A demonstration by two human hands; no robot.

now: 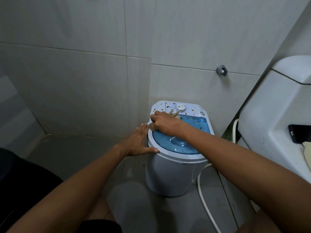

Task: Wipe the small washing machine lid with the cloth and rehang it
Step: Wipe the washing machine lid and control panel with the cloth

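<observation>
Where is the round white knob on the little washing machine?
In the head view, the white knob sits on the washing machine's back control panel, near the wall, just beyond the right hand holding the cloth above the blue lid.

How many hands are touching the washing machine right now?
2: the left hand rests flat against the washing machine at its left rim; the right hand presses the cloth at the lid's back-left.
</observation>
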